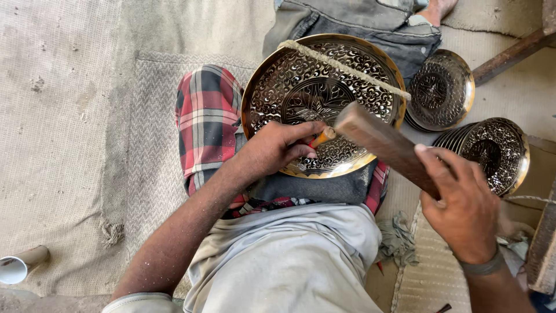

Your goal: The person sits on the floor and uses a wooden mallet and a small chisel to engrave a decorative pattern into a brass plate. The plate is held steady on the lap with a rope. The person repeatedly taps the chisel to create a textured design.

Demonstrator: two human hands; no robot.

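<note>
A large round brass plate (301, 87) with dark engraved scrollwork rests on my lap, held by a rope (347, 69) across its top. My left hand (275, 148) rests on the plate's lower edge and pinches a small orange-handled chisel (322, 137) against the metal. My right hand (460, 203) grips a long brown wooden mallet (382, 142), its head just above the chisel's top.
Two stacks of smaller engraved plates (440, 90) (498, 150) lie at the right. A checked cloth (205, 122) cushions the plate. A woven mat (58, 145) covers the floor, with a white cup (17, 268) at lower left and a wooden beam (509, 55) at upper right.
</note>
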